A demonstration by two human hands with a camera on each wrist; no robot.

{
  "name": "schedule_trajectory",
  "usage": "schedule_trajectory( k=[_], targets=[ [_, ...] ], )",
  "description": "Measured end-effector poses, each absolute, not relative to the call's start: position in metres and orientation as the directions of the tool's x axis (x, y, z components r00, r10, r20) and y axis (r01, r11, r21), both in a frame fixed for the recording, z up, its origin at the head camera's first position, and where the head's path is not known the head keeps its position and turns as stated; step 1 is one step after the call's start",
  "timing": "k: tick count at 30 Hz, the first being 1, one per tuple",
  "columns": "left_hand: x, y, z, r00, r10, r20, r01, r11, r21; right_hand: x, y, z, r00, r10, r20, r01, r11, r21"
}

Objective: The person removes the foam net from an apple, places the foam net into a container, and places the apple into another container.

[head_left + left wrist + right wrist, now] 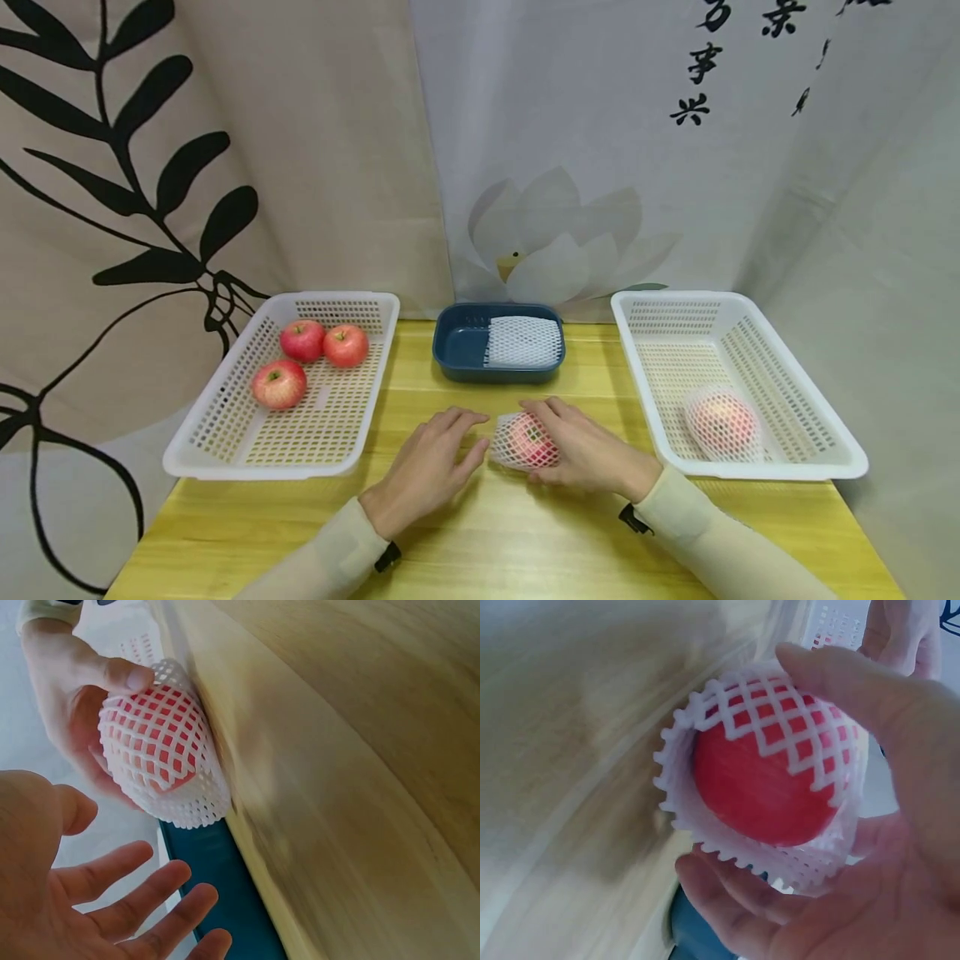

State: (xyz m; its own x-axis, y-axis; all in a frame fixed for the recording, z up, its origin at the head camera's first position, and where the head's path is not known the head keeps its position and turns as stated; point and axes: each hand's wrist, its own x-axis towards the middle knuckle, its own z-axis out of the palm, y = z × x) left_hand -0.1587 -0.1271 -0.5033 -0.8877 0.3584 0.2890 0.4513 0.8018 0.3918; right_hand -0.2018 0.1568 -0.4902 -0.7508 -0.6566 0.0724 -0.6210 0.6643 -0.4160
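A red apple in a white foam net (531, 442) is at the middle of the table, with its net open at one end in the right wrist view. My right hand (588, 446) grips it from the right, thumb and fingers curled round the net (761, 761). Just left of the apple, my left hand (427, 467) is held with its fingers spread and apart from the net. In the left wrist view its palm and loose fingers (120, 892) hold nothing.
Three bare apples (279, 384) lie in the white basket (277, 471) on the left. White foam nets (523, 342) lie in a dark blue tray (461, 333) at the back. The right white basket (780, 471) holds one netted apple (722, 422). A curtain (360, 167) hangs behind the table.
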Motion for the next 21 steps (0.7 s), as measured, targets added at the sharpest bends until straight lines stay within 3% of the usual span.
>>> schedule_trajectory(
  k=[12, 21],
  targets=[
    [-0.164, -0.126, -0.505, -0.868, 0.377, 0.323, 0.487, 0.773, 0.407, -0.205, 0.159, -0.492, -0.76, -0.632, 0.152, -0.619, 0.633, -0.465],
    [-0.169, -0.125, -0.504, -0.837, 0.409, 0.363, 0.538, 0.737, 0.41, -0.202, 0.153, -0.484, -0.723, -0.647, 0.242, -0.671, 0.575, -0.468]
  ],
)
